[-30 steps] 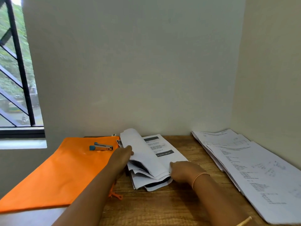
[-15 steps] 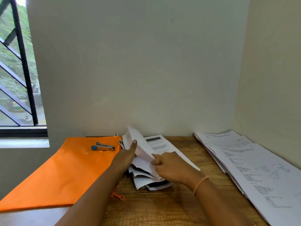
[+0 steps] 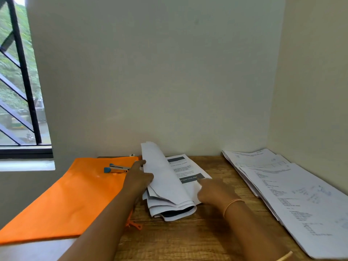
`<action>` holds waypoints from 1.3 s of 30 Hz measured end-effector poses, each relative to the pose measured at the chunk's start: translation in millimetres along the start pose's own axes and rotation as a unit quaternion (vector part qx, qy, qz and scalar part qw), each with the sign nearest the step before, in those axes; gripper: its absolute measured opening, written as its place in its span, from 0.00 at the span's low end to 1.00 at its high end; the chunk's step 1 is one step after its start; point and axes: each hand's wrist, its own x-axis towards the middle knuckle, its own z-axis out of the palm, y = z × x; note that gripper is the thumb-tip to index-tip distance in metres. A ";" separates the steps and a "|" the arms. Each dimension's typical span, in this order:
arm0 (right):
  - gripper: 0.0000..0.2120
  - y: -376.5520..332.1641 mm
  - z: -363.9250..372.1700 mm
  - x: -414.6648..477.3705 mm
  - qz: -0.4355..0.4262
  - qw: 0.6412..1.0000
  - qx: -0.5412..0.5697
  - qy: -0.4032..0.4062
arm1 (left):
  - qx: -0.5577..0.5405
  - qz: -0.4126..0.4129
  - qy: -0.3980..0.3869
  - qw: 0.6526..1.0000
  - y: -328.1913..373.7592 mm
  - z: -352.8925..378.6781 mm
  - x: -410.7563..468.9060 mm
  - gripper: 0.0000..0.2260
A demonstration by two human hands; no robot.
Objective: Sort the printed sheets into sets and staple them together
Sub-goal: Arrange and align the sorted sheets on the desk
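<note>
So, a plain wall [image 3: 169,72] runs behind everything, with a barred window [image 3: 17,91] far out past the left hand [image 3: 138,178]. Both hands work on a wooden surface [image 3: 188,238]. A big orange fabric folder [image 3: 71,200] lies flat to the outside of the left hand, and the left forearm covers part of its near edge. Out past the right hand [image 3: 216,191], well apart from it, a long fanned spread of printed sheets [image 3: 291,194] runs along the side wall.

Between the two hands sits the messy pile [image 3: 169,210] that's getting sorted. The left hand grips a bunch of lifted sheets [image 3: 158,172], curled up and over. That bunch hides most of its fingers and blocks the left part of the page underneath. The right hand rests on that open page [image 3: 188,166], a finger stretched toward its dark printed band. It's a bit blurry, so I can't say how the other fingers lie.

The stapler [image 3: 116,168], silver with a blue end, lies on the folder just beyond the left hand's knuckles, untouched. An orange string [image 3: 134,225] pokes out by the left forearm. There's a thin bangle [image 3: 232,203] on the right wrist.
</note>
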 end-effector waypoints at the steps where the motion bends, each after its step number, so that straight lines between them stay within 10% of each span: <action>1: 0.24 2.0 4.6 4.0 0.006 0.997 -0.049 -0.051 | 0.014 0.013 -0.002 1.000 -0.1 -0.2 0.6 0.25; 18: 0.21 -7.5 -5.9 -2.1 0.019 0.994 0.107 -0.030 | 0.065 0.081 -0.027 0.994 -7.1 3.3 1.0 0.32; 32: 0.15 13.9 1.9 22.8 0.085 0.881 0.461 0.065 | 0.104 0.057 -0.066 0.991 -19.1 5.2 8.6 0.39; 39: 0.09 23.8 1.4 23.2 0.071 0.904 0.395 0.150 | 0.123 0.051 -0.080 0.988 -19.4 7.0 8.2 0.33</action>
